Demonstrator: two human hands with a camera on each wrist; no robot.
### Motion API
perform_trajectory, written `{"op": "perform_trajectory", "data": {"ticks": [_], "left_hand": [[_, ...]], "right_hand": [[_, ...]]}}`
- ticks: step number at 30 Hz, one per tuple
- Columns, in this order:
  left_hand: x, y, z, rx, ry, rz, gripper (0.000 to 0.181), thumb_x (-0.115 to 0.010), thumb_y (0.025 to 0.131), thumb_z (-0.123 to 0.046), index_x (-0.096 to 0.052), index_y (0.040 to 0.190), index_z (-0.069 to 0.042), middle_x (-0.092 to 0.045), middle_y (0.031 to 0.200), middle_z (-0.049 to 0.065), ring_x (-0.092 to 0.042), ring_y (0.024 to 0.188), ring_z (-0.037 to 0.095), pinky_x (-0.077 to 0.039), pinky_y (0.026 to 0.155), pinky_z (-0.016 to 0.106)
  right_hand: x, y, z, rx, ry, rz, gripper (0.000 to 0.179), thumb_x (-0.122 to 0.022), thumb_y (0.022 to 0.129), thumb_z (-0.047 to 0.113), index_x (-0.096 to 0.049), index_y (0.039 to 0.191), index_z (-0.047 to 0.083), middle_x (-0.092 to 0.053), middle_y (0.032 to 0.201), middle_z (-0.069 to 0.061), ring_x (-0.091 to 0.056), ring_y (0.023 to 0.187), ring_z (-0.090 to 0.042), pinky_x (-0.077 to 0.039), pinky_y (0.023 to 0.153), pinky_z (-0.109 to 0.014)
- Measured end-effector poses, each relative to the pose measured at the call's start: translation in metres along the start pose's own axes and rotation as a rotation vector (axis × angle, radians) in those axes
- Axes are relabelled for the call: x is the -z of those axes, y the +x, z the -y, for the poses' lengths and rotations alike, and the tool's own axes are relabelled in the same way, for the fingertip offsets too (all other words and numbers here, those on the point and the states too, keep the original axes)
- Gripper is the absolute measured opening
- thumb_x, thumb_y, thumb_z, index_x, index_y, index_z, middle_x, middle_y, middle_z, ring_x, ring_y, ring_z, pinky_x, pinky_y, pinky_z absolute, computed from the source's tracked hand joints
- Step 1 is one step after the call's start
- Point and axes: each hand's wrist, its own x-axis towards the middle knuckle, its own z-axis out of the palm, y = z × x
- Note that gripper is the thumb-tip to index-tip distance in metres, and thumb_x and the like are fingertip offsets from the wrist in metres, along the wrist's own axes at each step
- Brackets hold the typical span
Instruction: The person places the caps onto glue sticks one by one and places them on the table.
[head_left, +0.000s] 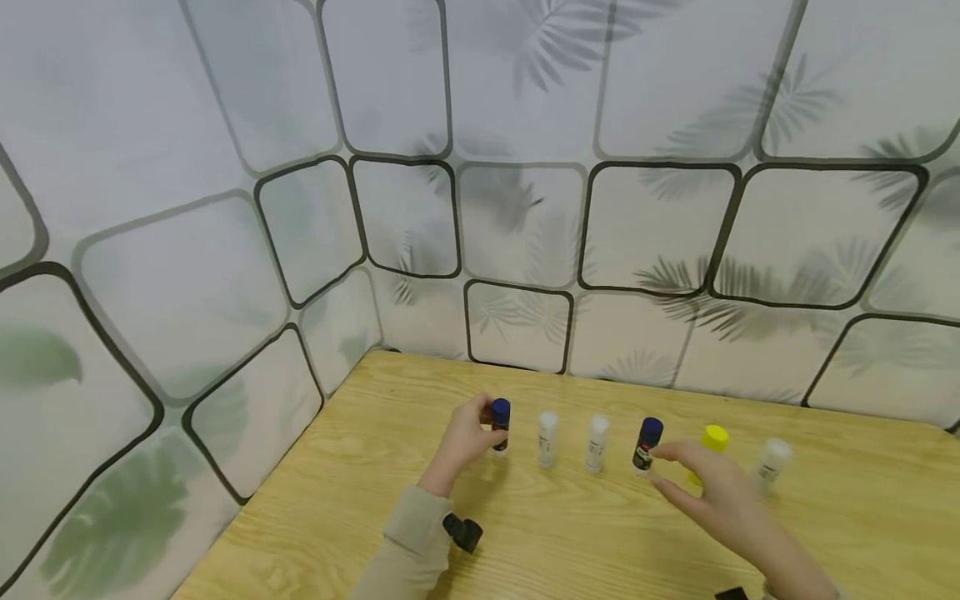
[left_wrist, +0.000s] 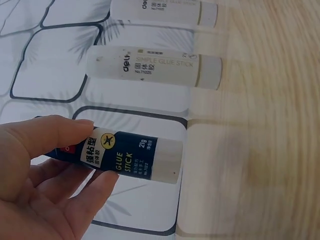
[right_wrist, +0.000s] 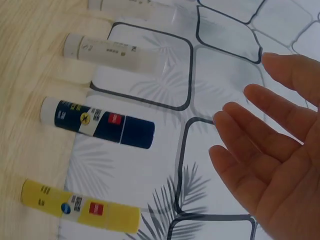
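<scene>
At the left end of a row, a dark blue glue stick (head_left: 500,425) is gripped between the thumb and fingers of my left hand (head_left: 468,435). The left wrist view shows this glue stick (left_wrist: 135,155) with its white base free of the fingers. My right hand (head_left: 716,492) is spread beside a second blue glue stick (head_left: 647,446). In the right wrist view, a gap lies between the right hand (right_wrist: 275,150) and that upright stick (right_wrist: 100,122). A yellow glue stick (head_left: 715,438) is partly hidden behind the right hand.
Two white glue sticks (head_left: 547,440) (head_left: 596,444) stand between the blue ones, and another white one (head_left: 772,461) stands at the right end. All are on a wooden table (head_left: 570,533). Behind it hangs a patterned backdrop (head_left: 517,225).
</scene>
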Motion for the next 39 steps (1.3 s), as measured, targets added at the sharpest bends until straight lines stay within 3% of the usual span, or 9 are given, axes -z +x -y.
{"op": "perform_trajectory", "data": {"ticks": [7,17,26,34,39], "left_hand": [[0.000,0.001,0.005,0.015,0.067,0.042,0.026,-0.071,0.073,-0.003,-0.055,0.092,-0.003,-0.059,0.089,0.008,-0.058,0.085,0.025,-0.047,0.073,0.037],[-0.004,0.004,0.008,0.034,0.120,0.097,0.028,-0.073,0.071,-0.005,-0.055,0.094,-0.001,-0.059,0.089,0.009,-0.057,0.083,0.023,-0.047,0.072,0.036],[-0.005,0.005,0.008,0.076,0.074,0.127,0.028,-0.070,0.074,-0.005,-0.056,0.098,-0.001,-0.059,0.095,0.011,-0.057,0.088,0.025,-0.046,0.077,0.038],[0.000,0.006,0.011,0.048,0.074,0.149,0.028,-0.068,0.077,-0.008,-0.055,0.100,0.000,-0.058,0.095,0.012,-0.057,0.090,0.028,-0.046,0.077,0.039],[0.005,0.002,0.011,0.081,0.091,0.122,0.038,-0.066,0.080,-0.014,-0.051,0.112,-0.001,-0.054,0.111,0.016,-0.050,0.104,0.032,-0.042,0.084,0.043]], "right_hand": [[0.012,-0.018,-0.010,-0.026,-0.048,0.027,0.029,-0.076,0.066,0.007,-0.064,0.092,0.008,-0.062,0.089,0.003,-0.058,0.079,-0.018,-0.049,0.063,-0.033],[0.016,-0.026,-0.010,-0.059,-0.058,0.049,0.027,-0.075,0.067,0.009,-0.064,0.091,0.010,-0.062,0.089,0.004,-0.057,0.080,-0.016,-0.048,0.064,-0.033],[0.019,-0.030,-0.011,-0.019,-0.070,0.029,0.029,-0.076,0.065,0.006,-0.064,0.091,0.009,-0.063,0.087,0.004,-0.058,0.080,-0.015,-0.048,0.065,-0.034],[0.016,-0.031,-0.008,0.019,-0.082,-0.013,0.031,-0.077,0.063,0.007,-0.064,0.092,0.008,-0.063,0.089,0.003,-0.058,0.081,-0.017,-0.047,0.067,-0.033],[0.015,-0.029,-0.004,0.009,-0.107,-0.033,0.034,-0.077,0.062,0.007,-0.064,0.094,0.006,-0.063,0.090,-0.001,-0.058,0.083,-0.020,-0.046,0.069,-0.036]]}}
